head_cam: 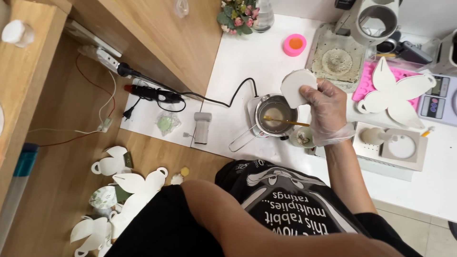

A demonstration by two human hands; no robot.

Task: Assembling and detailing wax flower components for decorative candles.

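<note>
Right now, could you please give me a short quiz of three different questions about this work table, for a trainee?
1. True or false: the gloved right hand holds a white flat piece above the small metal pot.
2. Which thing lies across the pot?
A. a yellow stick
B. a blue spoon
C. a red brush
3. Fill in: the pink round mould has an ____ centre.

Key:
1. True.
2. A.
3. Orange.

The left hand is out of view; only the arm shows at the bottom.
</note>
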